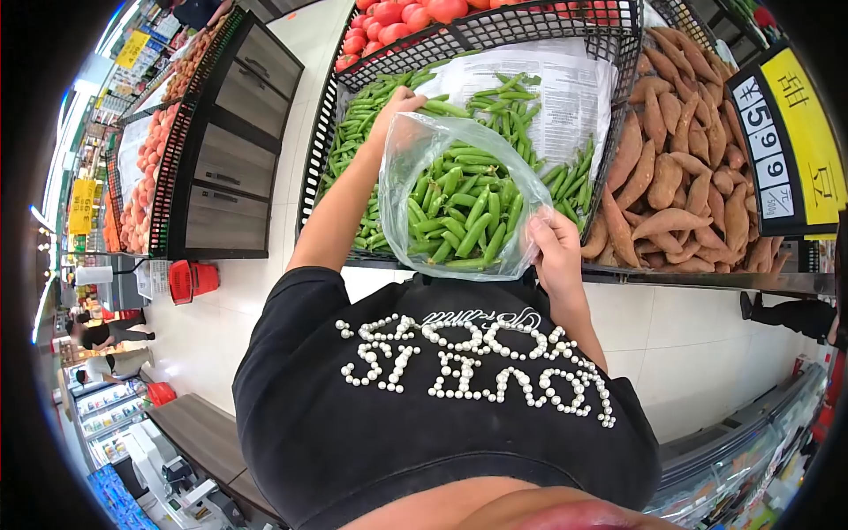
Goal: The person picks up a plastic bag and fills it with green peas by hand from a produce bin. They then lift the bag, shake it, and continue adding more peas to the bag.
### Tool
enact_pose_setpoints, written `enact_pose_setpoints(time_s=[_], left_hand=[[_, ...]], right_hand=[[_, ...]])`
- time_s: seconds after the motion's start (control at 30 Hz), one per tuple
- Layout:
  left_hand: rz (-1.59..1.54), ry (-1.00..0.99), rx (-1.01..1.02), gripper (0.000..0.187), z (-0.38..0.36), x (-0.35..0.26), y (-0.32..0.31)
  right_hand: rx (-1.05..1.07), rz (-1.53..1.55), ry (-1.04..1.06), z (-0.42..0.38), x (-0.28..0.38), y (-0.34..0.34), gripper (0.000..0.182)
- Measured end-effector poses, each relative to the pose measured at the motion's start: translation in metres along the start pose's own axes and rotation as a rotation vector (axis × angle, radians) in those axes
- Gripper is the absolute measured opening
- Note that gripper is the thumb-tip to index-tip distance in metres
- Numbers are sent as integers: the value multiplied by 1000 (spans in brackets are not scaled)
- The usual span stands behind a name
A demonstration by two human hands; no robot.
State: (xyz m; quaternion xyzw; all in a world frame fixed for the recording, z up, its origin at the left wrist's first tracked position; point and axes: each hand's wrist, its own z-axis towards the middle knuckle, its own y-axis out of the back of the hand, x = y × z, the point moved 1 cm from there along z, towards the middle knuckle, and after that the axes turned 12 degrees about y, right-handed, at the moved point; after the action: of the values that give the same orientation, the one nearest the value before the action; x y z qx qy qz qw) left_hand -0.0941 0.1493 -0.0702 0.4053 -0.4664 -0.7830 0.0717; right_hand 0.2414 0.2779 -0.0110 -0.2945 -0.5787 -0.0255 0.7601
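Note:
My right hand (555, 240) pinches the rim of a clear plastic bag (397, 208), which hangs wide open in front of my chest. Many green pea pods (468, 216) show inside the bag's mouth. Reaching past the bag's far left side, my left hand (397, 115) has its fingers closed around a pea pod (444, 109) at the edge of the pile. More loose pods (362, 115) lie around that hand and under the bag, in a black plastic crate (320, 150). Part of the left fingertips is hard to make out.
Printed paper (565, 110) lines the crate. Tomatoes (397, 22) lie behind it, sweet potatoes (662, 177) to its right, beside a yellow price sign (799, 132). A dark cabinet (234, 132) and a red basket (193, 281) stand at left. Other people (110, 331) are further off.

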Motion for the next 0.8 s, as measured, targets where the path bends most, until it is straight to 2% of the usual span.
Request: enact_pose_setpoints(time_s=[0.1, 0.2, 0.27, 0.33, 0.43, 0.53, 0.57, 0.67, 0.7, 0.73, 0.8], left_hand=[[-120, 2, -29, 43, 8, -7, 28], [-119, 12, -119, 41, 12, -32, 62], [-82, -116, -283, 38, 17, -48, 84], [-321, 54, -226, 36, 22, -54, 99], [-838, 194, -55, 29, 14, -99, 131], [-1309, 204, -51, 28, 2, -139, 143], [-1348, 241, 45, 36, -4, -143, 146], [-1506, 299, 92, 47, -29, -177, 144], [-1427, 141, 252, 27, -35, -188, 143], [-1316, 233, 256, 23, -42, -194, 140], [-1247, 295, 381, 26, -56, -197, 115]], right_hand=[[10, -2, 2, 0, -1, -5, 22], [0, 9, 6, 1, -3, -5, 20], [-12, 12, 16, 5, 0, -6, 19], [-19, 22, 31, 11, 5, -9, 20], [-21, 49, 25, 21, 9, -13, 25], [-27, 64, 4, 27, 11, -22, 28], [-20, 52, 2, 29, 10, -25, 31], [-39, 47, -25, 35, 12, -33, 32], [-37, 38, -24, 36, 11, -33, 33], [-56, 46, -23, 36, 10, -34, 32], [-89, 62, -20, 37, 11, -35, 32]])
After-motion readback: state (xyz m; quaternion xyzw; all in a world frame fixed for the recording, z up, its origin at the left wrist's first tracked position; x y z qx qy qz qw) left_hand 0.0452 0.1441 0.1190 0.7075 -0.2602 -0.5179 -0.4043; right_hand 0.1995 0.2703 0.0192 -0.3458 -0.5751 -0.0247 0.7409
